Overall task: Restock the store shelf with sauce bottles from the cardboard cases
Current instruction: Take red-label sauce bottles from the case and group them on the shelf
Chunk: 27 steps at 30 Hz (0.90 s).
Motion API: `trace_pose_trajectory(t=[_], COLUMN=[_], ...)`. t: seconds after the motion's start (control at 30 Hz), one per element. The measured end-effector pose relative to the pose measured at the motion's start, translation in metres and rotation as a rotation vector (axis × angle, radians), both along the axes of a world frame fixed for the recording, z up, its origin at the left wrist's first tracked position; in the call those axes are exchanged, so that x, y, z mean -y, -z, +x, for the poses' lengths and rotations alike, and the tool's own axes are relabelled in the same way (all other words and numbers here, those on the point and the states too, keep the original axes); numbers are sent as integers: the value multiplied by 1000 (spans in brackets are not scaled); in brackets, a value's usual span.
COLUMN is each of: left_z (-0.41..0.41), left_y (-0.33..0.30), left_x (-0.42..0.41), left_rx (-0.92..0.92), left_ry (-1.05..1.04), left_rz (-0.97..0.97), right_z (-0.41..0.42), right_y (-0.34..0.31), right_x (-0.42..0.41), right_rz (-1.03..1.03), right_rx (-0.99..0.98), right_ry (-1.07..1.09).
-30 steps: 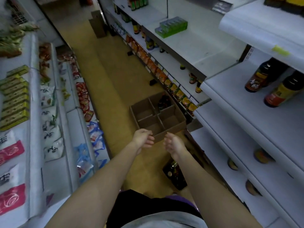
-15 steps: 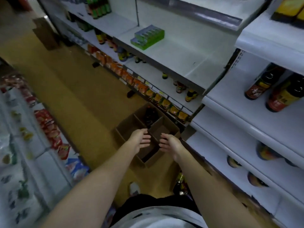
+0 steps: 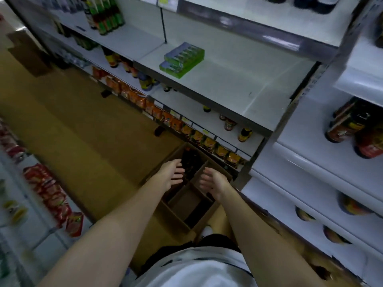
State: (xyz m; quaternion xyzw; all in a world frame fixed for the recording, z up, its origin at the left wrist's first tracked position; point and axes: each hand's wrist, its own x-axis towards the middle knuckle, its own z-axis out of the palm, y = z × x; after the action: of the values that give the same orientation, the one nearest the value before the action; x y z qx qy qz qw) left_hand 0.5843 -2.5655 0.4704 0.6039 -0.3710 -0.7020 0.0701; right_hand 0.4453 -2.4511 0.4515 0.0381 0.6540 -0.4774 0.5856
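The person is reaching down with both arms over the cardboard case point(image 3: 186, 204) on the aisle floor, left hand point(image 3: 171, 175) and right hand point(image 3: 213, 183) both spread loose and holding nothing. One dark sauce bottle point(image 3: 190, 162) is standing in the case's far compartment, just beyond the left fingertips; the near compartments are looking bare. It would be wise to grip it low around the body, lift straight up clear of the dividers, then turn to the shelf point(image 3: 306, 162) right of the case.

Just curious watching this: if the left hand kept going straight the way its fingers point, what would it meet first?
Probably the dark bottle in the cardboard case; the left hand points toward it, though depth is unclear.
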Motion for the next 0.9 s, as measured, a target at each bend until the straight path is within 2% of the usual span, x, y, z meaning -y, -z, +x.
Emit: trace_pose_trajectory(t=[0.2, 0.37, 0.53, 0.63, 0.9], left_z=[-1, -23, -55, -60, -62], left_y=[-2, 19, 42, 41, 42], left_x=[79, 144, 204, 230, 269], left_rx=[16, 36, 70, 63, 214], left_ry=[20, 239, 555, 744, 1036], left_rz=[-9, -9, -24, 10, -140], right_z=[0, 8, 37, 66, 95], right_y=[19, 31, 55, 43, 45], right_x=[80, 128, 165, 179, 200], right_rz=[44, 19, 4, 15, -16], right_rx=[92, 76, 74, 72, 170], right_ry=[26, 171, 489, 660, 985])
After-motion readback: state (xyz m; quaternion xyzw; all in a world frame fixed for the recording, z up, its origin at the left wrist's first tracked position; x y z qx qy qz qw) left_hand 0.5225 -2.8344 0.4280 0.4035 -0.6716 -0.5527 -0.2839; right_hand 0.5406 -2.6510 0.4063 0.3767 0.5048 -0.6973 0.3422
